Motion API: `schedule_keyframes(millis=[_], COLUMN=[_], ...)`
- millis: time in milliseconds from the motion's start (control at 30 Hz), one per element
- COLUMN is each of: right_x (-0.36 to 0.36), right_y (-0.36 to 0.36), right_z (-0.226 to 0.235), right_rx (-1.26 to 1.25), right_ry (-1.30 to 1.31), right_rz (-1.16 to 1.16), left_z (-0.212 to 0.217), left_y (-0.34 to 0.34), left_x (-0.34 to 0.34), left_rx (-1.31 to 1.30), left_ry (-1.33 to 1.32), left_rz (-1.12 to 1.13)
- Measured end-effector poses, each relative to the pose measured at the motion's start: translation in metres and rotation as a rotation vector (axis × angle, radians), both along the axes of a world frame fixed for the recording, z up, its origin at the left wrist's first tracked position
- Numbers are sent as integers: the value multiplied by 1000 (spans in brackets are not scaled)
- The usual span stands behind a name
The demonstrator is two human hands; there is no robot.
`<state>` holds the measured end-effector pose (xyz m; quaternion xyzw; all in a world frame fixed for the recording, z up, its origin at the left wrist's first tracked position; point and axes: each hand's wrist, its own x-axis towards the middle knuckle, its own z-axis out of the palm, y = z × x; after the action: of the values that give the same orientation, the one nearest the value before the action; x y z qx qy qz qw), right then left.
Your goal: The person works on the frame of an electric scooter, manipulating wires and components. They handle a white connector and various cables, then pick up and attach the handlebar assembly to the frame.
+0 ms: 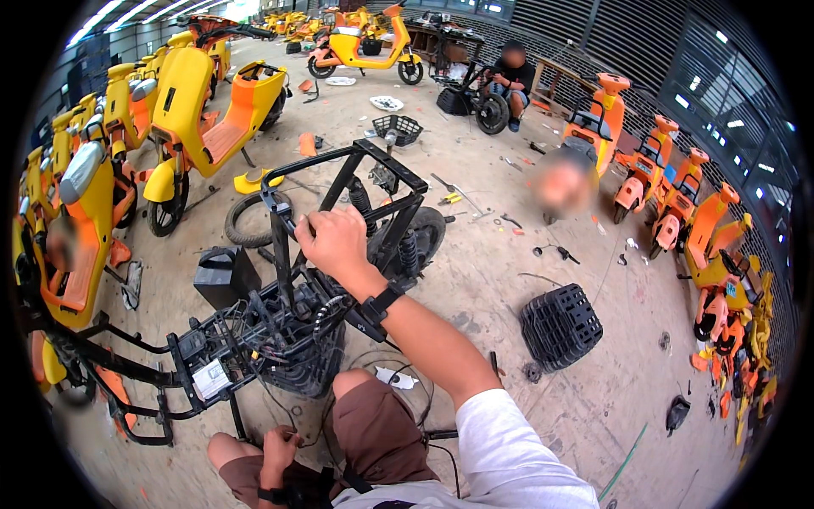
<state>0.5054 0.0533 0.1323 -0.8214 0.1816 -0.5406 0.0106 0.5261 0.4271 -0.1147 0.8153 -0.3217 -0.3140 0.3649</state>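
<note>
A stripped black scooter frame (343,174) stands in front of me, its wiring and control parts (284,335) laid bare. My right hand (332,243) is closed over a tube of the upright seat frame, with the arm stretched across from the right. Low down by my knees, my left hand (278,447) is closed in a pinch at a thin black cable (318,437); its fingertips are small and partly hidden. The rear wheel (424,237) and a coil shock absorber (409,254) sit beyond my right wrist. A black box (225,276) lies left of the frame.
Yellow scooters (182,102) crowd the left; orange ones (657,161) line the right wall. A black plastic crate (561,327) lies to my right. A loose tyre (248,222), yellow-handled pliers (451,198) and scattered parts lie on the floor. Another person (511,81) crouches by a wheel far back.
</note>
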Motion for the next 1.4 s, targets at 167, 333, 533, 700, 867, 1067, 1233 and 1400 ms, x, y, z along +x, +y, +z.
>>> schedule_keyframes(millis=[167, 333, 533, 700, 867, 1067, 1233, 1400], right_x=[4, -4, -151, -359, -367, -284, -257, -247], right_y=[1, -2, -42, -17, -2, 40, 60, 66], right_z=[1, 4, 116, 324, 252, 122, 58, -7], right_rx=[37, 40, -415, -164, 4, 277, 570, 1213], right_ry=[3, 112, 591, 205, -198, 355, 607, 332], right_rz=[43, 72, 457, -407, -261, -32, 172, 322], left_z=[-25, -18, -15, -12, 0, 0, 8, 13], left_y=[7, 9, 39, 47, 46, 47, 49, 45], left_x=[6, 8, 23, 17, 19, 15, 4, -11], left_rx=[-34, 7, -24, 40, 30, -6, -33, -77], left_ry=[-45, -9, -134, 11, 33, -151, -116, -60], left_rz=[-15, -8, -129, 11, -30, -29, 56, 156])
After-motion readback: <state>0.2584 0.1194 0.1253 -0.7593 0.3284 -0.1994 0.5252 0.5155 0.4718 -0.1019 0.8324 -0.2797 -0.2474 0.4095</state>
